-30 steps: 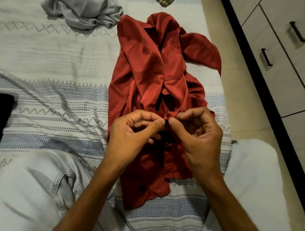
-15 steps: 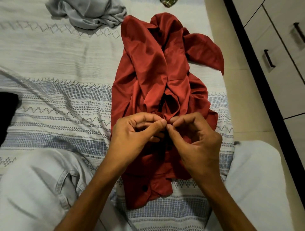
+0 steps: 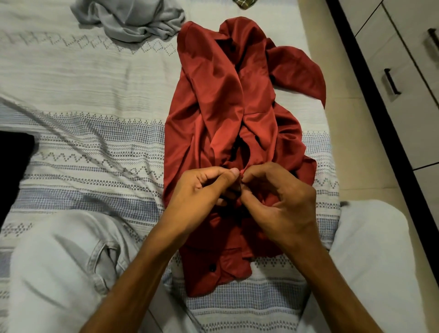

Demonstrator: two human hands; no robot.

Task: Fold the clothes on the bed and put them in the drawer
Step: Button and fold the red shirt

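A crumpled red button shirt [image 3: 223,99] lies lengthwise on the bed [image 3: 90,123], collar at the far end, hem with a dark button nearest me. My left hand [image 3: 202,190] and my right hand [image 3: 282,202] meet at the shirt's front placket. Thumb and fingers of each hand pinch the red fabric there. One sleeve spills over the bed's right edge. A grey garment [image 3: 133,19] lies bunched at the far end of the bed. A drawer unit [image 3: 403,78] with dark handles stands on the right.
My legs in pale jeans [image 3: 59,266] rest on the bed on both sides of the shirt. A tiled floor strip [image 3: 344,118] separates bed and drawers. A checked cloth [image 3: 244,2] peeks in at the top edge. Something black [image 3: 11,166] sits at the left.
Both hands stayed together on the placket and shifted slightly nearer me; the fingers reworked their pinch on the fabric. The shirt itself barely moved.
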